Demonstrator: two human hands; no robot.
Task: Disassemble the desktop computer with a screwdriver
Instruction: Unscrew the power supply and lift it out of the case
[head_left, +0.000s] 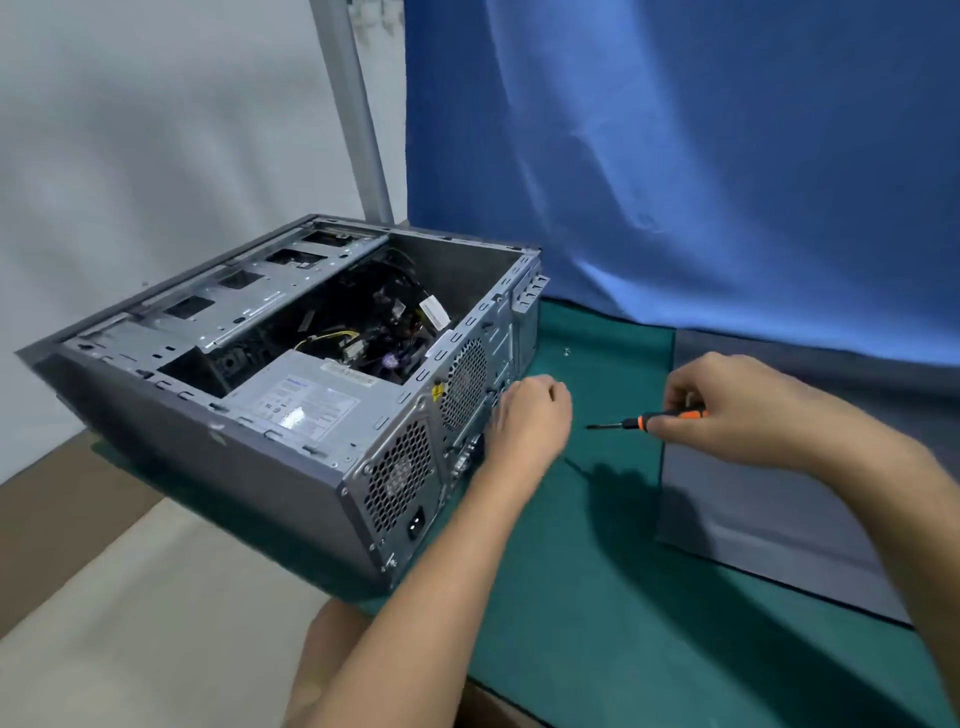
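Head view: heavy, rigid computer (218, 467), best braced at rear where left hand (532, 415) curls, hold unclear; right hand (753, 410) grips screwdriver (631, 422).

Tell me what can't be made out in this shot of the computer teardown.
Head view only.
Whether the left hand holds anything: its curled fingers face away, against the computer case rear.
Tip type of the screwdriver in the right hand: too small.
Power supply label text: blurred.
Speck on the green mat: too small to identify.
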